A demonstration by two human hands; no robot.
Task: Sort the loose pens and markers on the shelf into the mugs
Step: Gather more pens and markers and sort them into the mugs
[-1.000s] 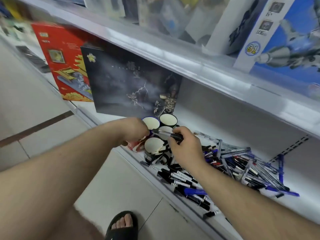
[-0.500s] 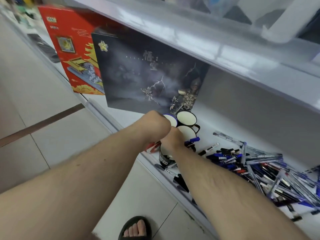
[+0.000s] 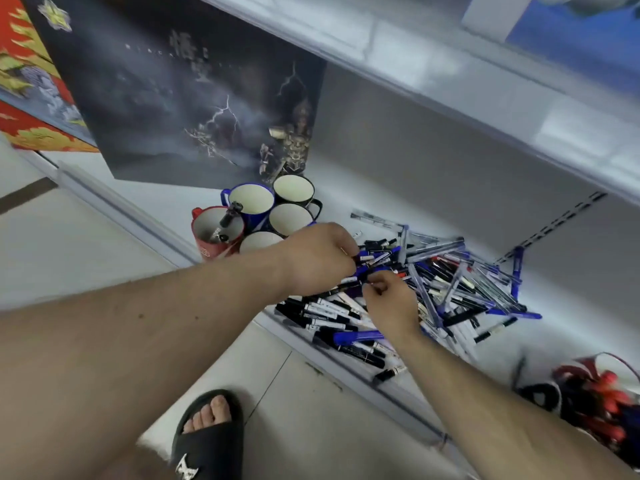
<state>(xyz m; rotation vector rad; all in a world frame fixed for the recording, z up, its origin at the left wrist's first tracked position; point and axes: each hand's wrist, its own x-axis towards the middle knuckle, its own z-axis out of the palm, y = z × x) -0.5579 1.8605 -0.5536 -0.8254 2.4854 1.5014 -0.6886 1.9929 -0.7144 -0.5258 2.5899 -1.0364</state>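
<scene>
Digging into the pen pile (image 3: 450, 289) on the shelf (image 3: 398, 188), both hands at its near-left edge. Left hand (image 3: 318, 259) curled, fingertips pinching what looks like a blue-capped marker (image 3: 375, 252); right hand (image 3: 389, 303) pinching another pen, can't tell which one. Mugs (image 3: 277, 213) sit just left of the pile; red mug (image 3: 213, 233) already has markers. Pens are light, stiff, slick plastic; grab mid-barrel, not the cap, which I'd guess could pop off.

I see pale floor tiles (image 3: 104, 258) below a white metal shelf (image 3: 408, 188), grey back panel (image 3: 433, 140), upper shelf board (image 3: 450, 74) glaring under bright light.
</scene>
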